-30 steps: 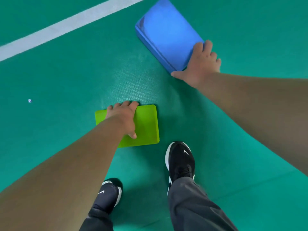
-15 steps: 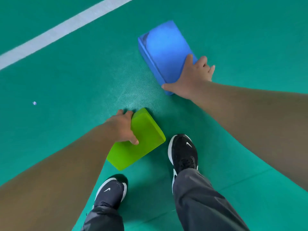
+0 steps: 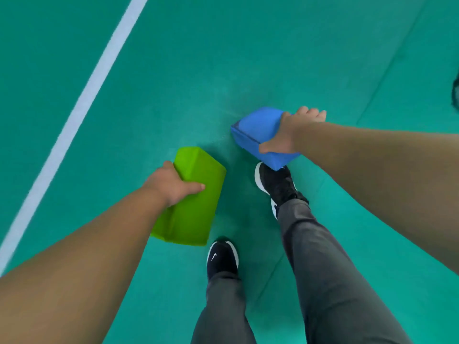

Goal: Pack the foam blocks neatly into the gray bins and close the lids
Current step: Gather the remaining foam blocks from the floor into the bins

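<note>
Gripping one foam block in each hand, I have the green block (image 3: 191, 202) in my left hand (image 3: 171, 186) and the blue block (image 3: 258, 130) in my right hand (image 3: 290, 135). My left thumb lies across the green block's broad face while the fingers curl round its far long edge, out of sight. My right hand clamps the blue block near one end in the same way, thumb on the side facing me and fingers wrapped over the far edge. I take each block across its thickness because foam is light and a little springy, so I judge one hand's squeeze is enough and two can travel at once. Both blocks hang tilted, a corner down, and seem clear of the floor (image 3: 248, 58). The blue block's low corner overlaps the toe of my right shoe (image 3: 275, 184). The green one hangs just beside my left leg, apart from the blue.

A white line (image 3: 94, 78) crosses the green floor on my left, and below are my left shoe (image 3: 222, 259) and gray trousers (image 3: 323, 269).

The gray bins and their lids are nowhere in view, so I cannot say which way they lie or how full they are. Packing these two is not yet done. My palms cover the block faces beneath them, and my forearms fill the lower corners. A dark shape (image 3: 455, 93) is cut off at the right edge, and I cannot tell what it is.
</note>
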Demonstrator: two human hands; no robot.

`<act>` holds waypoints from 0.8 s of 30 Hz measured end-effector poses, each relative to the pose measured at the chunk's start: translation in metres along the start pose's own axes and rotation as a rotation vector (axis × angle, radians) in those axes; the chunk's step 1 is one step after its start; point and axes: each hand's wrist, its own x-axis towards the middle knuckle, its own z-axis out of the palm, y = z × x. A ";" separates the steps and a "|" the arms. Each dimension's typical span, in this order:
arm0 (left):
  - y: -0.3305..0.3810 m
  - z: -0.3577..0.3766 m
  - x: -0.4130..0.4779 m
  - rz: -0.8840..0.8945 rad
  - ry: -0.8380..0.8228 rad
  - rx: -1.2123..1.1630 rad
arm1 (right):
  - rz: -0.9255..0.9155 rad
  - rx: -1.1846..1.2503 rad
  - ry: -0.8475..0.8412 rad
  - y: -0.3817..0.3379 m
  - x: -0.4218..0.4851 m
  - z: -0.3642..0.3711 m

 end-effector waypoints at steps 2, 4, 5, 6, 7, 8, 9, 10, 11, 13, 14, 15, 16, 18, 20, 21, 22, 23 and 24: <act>0.019 -0.012 -0.025 0.030 0.006 0.026 | 0.066 0.118 -0.048 0.021 -0.038 0.010; 0.040 -0.015 -0.047 0.058 -0.018 0.050 | 0.099 0.240 -0.061 0.042 -0.076 0.030; 0.051 -0.013 -0.056 0.066 -0.035 0.072 | 0.107 0.305 -0.063 0.054 -0.094 0.045; 0.062 -0.008 -0.066 0.071 -0.049 0.105 | 0.112 0.362 -0.066 0.067 -0.111 0.062; 0.073 -0.001 -0.073 0.073 -0.062 0.136 | 0.119 0.405 -0.070 0.081 -0.127 0.081; 0.086 0.009 -0.080 0.073 -0.075 0.161 | 0.131 0.431 -0.077 0.097 -0.142 0.102; 0.099 0.021 -0.088 0.070 -0.095 0.186 | 0.147 0.445 -0.094 0.113 -0.155 0.125; 0.113 0.036 -0.096 0.067 -0.120 0.225 | 0.165 0.450 -0.122 0.131 -0.168 0.149; 0.127 0.053 -0.104 0.067 -0.150 0.274 | 0.183 0.443 -0.154 0.150 -0.179 0.174; 0.158 0.091 -0.120 0.078 -0.213 0.394 | 0.209 0.407 -0.200 0.191 -0.195 0.224; 0.174 0.111 -0.129 0.081 -0.231 0.446 | 0.223 0.396 -0.214 0.211 -0.202 0.249; 0.191 0.132 -0.139 0.079 -0.248 0.481 | 0.241 0.400 -0.230 0.233 -0.208 0.272; 0.209 0.154 -0.151 0.068 -0.251 0.508 | 0.261 0.417 -0.244 0.255 -0.215 0.294; 0.244 0.199 -0.173 0.087 -0.238 0.545 | 0.309 0.476 -0.254 0.301 -0.231 0.334; 0.282 0.250 -0.202 0.113 -0.236 0.582 | 0.360 0.559 -0.229 0.350 -0.252 0.368; 0.302 0.277 -0.220 0.128 -0.238 0.591 | 0.389 0.607 -0.203 0.375 -0.265 0.385; 0.322 0.302 -0.239 0.156 -0.227 0.596 | 0.417 0.652 -0.168 0.400 -0.279 0.400; 0.343 0.328 -0.261 0.198 -0.204 0.599 | 0.449 0.688 -0.128 0.425 -0.294 0.415; 0.364 0.353 -0.283 0.242 -0.181 0.604 | 0.485 0.715 -0.086 0.451 -0.311 0.429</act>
